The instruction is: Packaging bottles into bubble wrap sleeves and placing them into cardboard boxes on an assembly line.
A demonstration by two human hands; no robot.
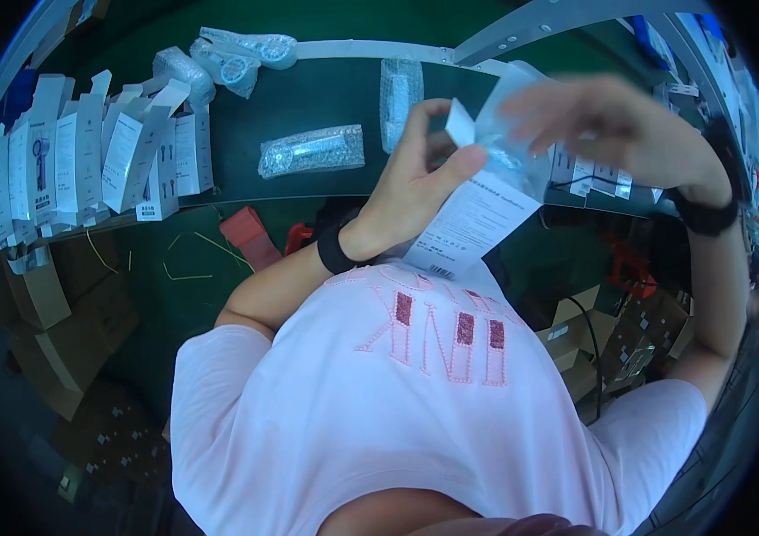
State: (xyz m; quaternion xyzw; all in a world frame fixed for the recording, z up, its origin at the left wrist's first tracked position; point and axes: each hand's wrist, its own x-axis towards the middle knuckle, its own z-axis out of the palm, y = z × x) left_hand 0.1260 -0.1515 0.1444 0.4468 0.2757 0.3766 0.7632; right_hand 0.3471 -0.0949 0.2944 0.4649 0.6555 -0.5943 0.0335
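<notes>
My left hand (415, 179) is raised in front of my chest and grips a white printed carton (478, 214) whose top flap stands open. My right hand (612, 125), blurred, hovers at the carton's open top and touches a clear bubble-wrapped item (518, 134) sticking out of it. Whether its fingers pinch the wrap is unclear. Both wrists wear black bands. My pink shirt fills the lower middle of the view.
A dark green conveyor belt (308, 98) carries bubble-wrapped items (312, 150), (400, 89), (237, 58). Several open white cartons (85, 152) stand in rows at the left. Brown cardboard boxes (49, 313) lie below the left edge, more at the right (629, 339).
</notes>
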